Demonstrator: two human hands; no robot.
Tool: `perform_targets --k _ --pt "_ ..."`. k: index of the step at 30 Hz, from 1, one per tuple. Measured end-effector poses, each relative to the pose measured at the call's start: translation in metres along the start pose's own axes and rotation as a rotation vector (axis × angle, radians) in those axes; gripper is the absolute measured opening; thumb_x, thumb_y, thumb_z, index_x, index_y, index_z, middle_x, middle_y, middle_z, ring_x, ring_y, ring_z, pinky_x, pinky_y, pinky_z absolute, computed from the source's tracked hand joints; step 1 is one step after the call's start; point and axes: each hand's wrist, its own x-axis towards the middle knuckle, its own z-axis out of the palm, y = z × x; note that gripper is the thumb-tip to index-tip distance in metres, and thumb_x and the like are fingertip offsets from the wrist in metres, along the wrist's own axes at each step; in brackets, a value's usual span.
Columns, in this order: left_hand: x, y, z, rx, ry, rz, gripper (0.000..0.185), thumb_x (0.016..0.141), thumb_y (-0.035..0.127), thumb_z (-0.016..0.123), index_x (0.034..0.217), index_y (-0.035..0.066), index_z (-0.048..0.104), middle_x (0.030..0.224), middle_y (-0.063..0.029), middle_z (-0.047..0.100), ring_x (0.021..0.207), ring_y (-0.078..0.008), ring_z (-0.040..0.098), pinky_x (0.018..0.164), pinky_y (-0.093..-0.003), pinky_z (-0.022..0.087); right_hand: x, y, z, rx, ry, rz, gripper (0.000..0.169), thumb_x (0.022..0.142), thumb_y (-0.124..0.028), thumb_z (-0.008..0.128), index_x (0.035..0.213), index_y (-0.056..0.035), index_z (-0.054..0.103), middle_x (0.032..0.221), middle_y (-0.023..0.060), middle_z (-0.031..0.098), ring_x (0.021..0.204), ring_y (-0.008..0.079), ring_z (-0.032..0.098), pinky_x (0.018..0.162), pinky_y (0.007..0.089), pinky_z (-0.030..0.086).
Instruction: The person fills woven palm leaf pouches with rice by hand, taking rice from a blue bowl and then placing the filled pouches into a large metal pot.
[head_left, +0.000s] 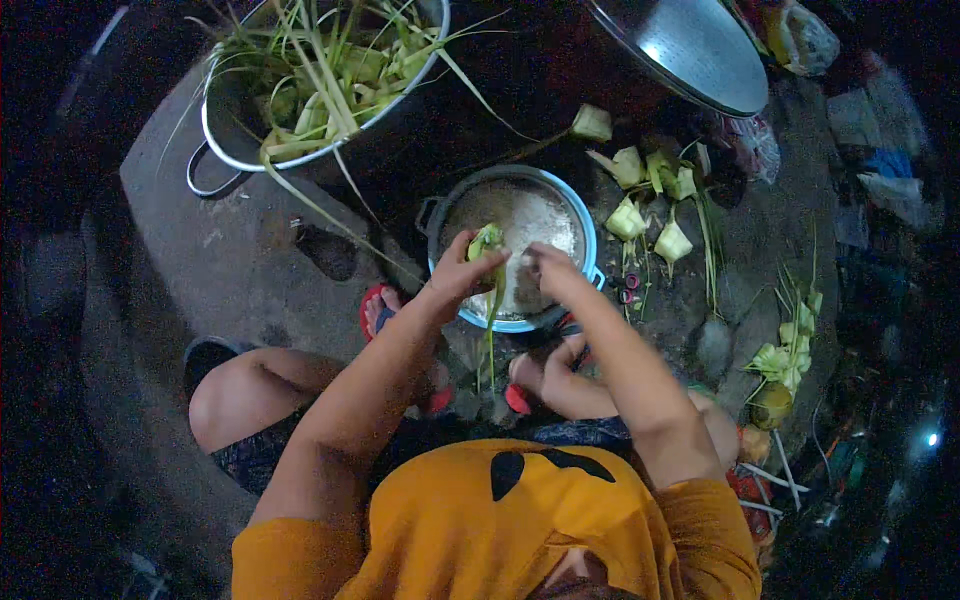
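Note:
My left hand holds a woven palm-leaf pouch with long leaf ends hanging down, over a blue-rimmed round basin. White grains, which look like rice, lie in the basin. Just right of the pouch, my right hand is over the grains with its fingers bent together; blur hides whether anything is between them. Several more woven pouches lie on the ground to the right of the basin, some with leaf tails.
A large metal pot full of palm-leaf pieces and strips stands at the upper left. A round metal lid is at the upper right. Pink-rimmed scissors handles, it seems, lie right of the basin. More pouches lie farther right.

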Motion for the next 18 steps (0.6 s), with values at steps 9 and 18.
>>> perform_targets --k 9,18 --pt "0.046 -0.064 -0.027 0.366 0.142 0.281 0.070 0.054 0.031 0.074 0.111 -0.001 0.048 0.098 -0.0164 0.058 0.087 -0.0225 0.057 0.077 -0.0316 0.045 -0.010 -0.087 -0.075 0.710 -0.068 0.073 0.038 0.074 0.004 0.047 0.111 -0.0038 0.047 0.093 0.0060 0.056 0.082 0.0134 0.055 0.071 0.0244 0.046" --pt "0.021 -0.031 -0.010 0.575 0.158 0.275 0.078 0.049 0.032 0.076 0.114 0.000 0.047 0.101 -0.0189 0.057 0.092 -0.0261 0.057 0.081 -0.0325 0.044 -0.017 -0.116 -0.067 -0.026 0.242 -0.266 0.031 0.074 -0.001 0.048 0.105 -0.0009 0.051 0.100 0.0183 0.052 0.095 0.0349 0.051 0.082 0.0350 0.043"
